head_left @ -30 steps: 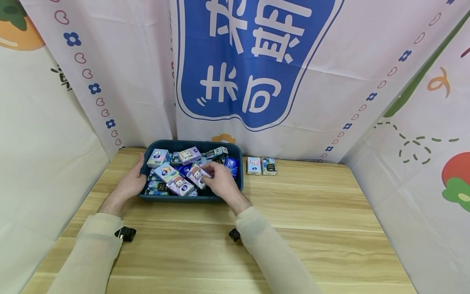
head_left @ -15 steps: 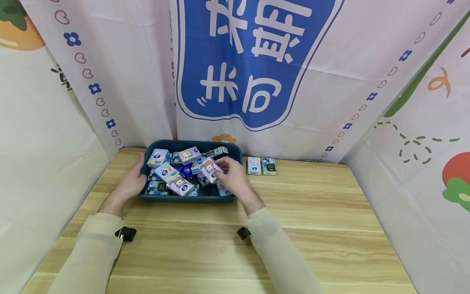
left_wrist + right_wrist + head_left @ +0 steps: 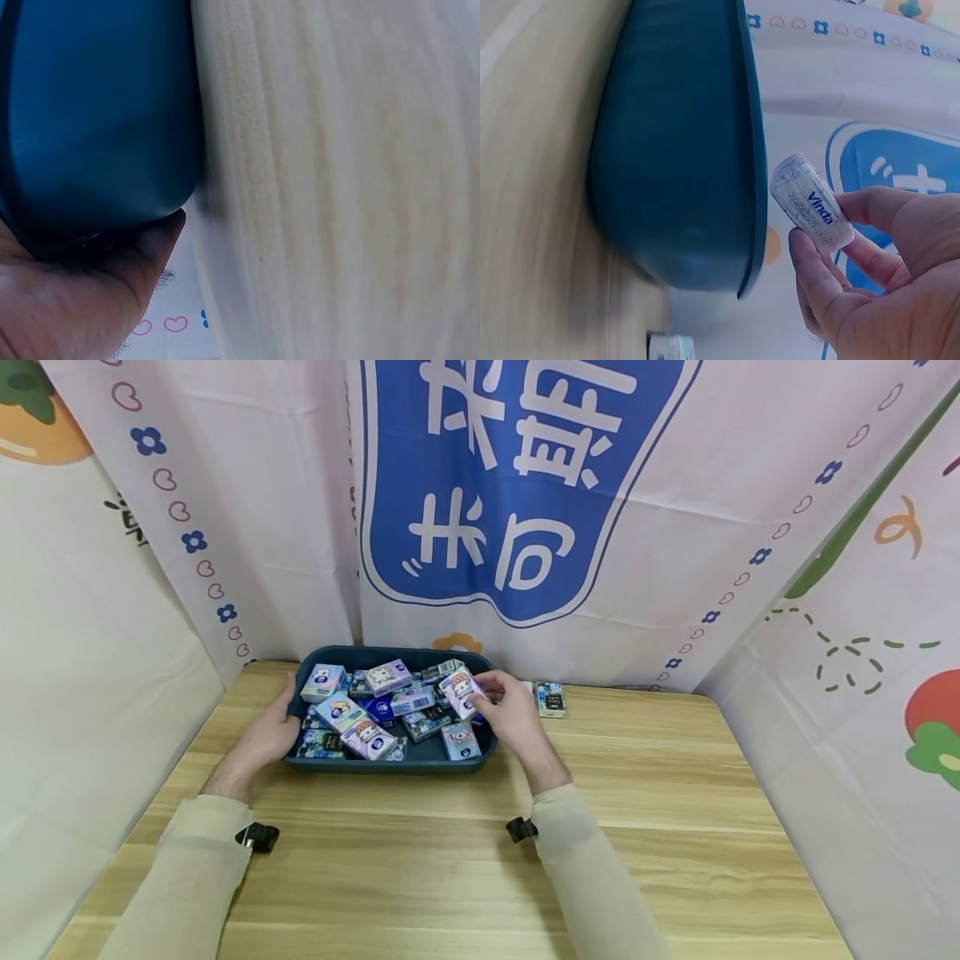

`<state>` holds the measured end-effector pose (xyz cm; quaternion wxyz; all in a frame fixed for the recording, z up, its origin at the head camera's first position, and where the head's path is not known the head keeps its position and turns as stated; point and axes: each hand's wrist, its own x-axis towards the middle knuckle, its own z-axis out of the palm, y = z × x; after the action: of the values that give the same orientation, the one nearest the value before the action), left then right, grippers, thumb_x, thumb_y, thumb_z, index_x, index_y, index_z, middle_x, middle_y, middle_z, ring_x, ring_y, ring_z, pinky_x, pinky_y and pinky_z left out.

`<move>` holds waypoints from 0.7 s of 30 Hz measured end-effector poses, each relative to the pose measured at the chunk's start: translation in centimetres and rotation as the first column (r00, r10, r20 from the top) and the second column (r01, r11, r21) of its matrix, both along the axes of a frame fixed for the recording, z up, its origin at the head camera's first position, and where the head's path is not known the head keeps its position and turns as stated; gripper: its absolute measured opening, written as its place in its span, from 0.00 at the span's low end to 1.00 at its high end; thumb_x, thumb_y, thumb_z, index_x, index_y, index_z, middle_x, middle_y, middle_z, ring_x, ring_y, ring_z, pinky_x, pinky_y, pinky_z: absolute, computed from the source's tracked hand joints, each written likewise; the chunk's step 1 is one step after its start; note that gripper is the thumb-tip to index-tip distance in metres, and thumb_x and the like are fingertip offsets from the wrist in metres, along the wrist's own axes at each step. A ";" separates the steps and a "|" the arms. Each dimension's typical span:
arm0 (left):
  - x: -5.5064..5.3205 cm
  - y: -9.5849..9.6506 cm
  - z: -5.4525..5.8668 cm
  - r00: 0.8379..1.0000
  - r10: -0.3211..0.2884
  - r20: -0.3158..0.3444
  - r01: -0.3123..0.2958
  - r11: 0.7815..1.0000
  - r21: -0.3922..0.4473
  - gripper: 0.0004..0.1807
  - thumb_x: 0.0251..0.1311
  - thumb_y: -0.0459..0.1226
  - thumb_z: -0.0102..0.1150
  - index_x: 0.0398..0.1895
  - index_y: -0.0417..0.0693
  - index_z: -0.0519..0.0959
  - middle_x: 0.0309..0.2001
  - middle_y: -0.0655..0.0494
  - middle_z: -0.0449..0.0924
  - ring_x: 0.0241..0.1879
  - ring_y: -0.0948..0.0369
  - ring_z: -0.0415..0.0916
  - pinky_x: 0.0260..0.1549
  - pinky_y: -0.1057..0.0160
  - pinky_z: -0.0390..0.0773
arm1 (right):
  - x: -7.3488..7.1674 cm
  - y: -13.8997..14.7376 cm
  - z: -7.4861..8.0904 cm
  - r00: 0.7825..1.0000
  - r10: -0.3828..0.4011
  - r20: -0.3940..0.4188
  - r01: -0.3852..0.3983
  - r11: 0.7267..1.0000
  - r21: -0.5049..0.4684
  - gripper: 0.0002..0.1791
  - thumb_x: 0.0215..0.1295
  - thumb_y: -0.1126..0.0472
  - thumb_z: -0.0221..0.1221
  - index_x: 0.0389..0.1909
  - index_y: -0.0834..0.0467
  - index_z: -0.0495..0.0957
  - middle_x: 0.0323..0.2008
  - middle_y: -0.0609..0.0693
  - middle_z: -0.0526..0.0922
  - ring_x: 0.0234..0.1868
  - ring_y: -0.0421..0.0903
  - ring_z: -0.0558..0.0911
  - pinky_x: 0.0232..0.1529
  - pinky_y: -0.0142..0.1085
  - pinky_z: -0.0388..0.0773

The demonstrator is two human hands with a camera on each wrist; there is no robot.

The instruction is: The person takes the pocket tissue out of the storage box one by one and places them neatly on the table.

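Observation:
A dark teal plastic bin [image 3: 382,767] stands near the table's back edge, heaped with small pocket tissue packs [image 3: 369,740]. My left hand [image 3: 270,725] lies against the bin's left end, its visible fingers fairly straight along the wall; in the left wrist view the hand [image 3: 82,300] touches the bin's end below the rim. Over the bin's right end my right hand [image 3: 517,714] pinches a lilac-and-white tissue pack [image 3: 462,692] with a cartoon print. In the right wrist view that tissue pack [image 3: 814,204] shows "Vinda" on its edge, between thumb and fingers, clear of the bin wall.
Right of the bin, a dark floral tissue pack [image 3: 551,700] stands on the wooden table [image 3: 637,827]. Beside it a light tissue pack [image 3: 528,687] is mostly hidden by my right hand. A printed cloth [image 3: 300,527] hangs behind, with white side walls.
My right hand has lifted the lilac tissue pack from the bin's middle and carried it right to the right rim. Packs beneath it now show. My left hand and the bin stay put.

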<state>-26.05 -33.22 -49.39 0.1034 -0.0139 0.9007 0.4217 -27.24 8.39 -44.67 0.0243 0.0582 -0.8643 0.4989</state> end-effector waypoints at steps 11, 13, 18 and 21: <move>0.1 0.0 0.0 1.000 -0.001 -0.009 0.001 1.000 0.006 0.43 0.91 0.34 0.29 0.96 0.50 0.21 0.95 0.36 0.17 0.95 0.25 0.25 0.94 0.22 0.35 | -0.4 3.1 0.2 0.998 -0.059 -0.025 0.057 0.996 -0.072 0.17 0.81 0.65 0.71 0.66 0.65 0.89 0.61 0.66 0.92 0.64 0.65 0.93 0.63 0.54 0.96; 0.1 0.0 0.0 1.000 -0.001 -0.007 0.001 1.000 0.011 0.43 0.91 0.34 0.29 0.96 0.50 0.21 0.95 0.36 0.17 0.95 0.25 0.25 0.94 0.22 0.35 | -0.5 3.7 0.1 0.998 -0.062 -0.030 0.059 0.994 -0.096 0.18 0.80 0.67 0.71 0.66 0.67 0.89 0.60 0.68 0.91 0.64 0.66 0.93 0.63 0.53 0.96; 0.2 0.1 0.1 1.000 0.003 -0.006 -0.003 1.000 0.011 0.43 0.91 0.33 0.29 0.96 0.50 0.21 0.96 0.37 0.17 0.95 0.26 0.25 0.94 0.22 0.36 | -0.9 5.3 -0.1 0.995 -0.088 -0.044 0.082 0.989 -0.120 0.18 0.79 0.69 0.69 0.66 0.69 0.88 0.59 0.70 0.91 0.61 0.66 0.92 0.57 0.36 0.91; 0.2 0.2 0.1 1.000 0.004 -0.009 -0.004 1.000 0.005 0.43 0.91 0.34 0.29 0.96 0.50 0.21 0.96 0.37 0.18 0.95 0.25 0.26 0.94 0.21 0.36 | -1.0 6.3 -0.1 0.993 -0.112 -0.033 0.107 0.987 -0.121 0.19 0.80 0.68 0.69 0.67 0.68 0.88 0.60 0.70 0.91 0.60 0.65 0.92 0.48 0.26 0.84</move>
<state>-25.86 -33.05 -49.26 0.0987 -0.0138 0.9000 0.4244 -28.27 14.71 -44.81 0.0724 0.0191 -0.8342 0.5464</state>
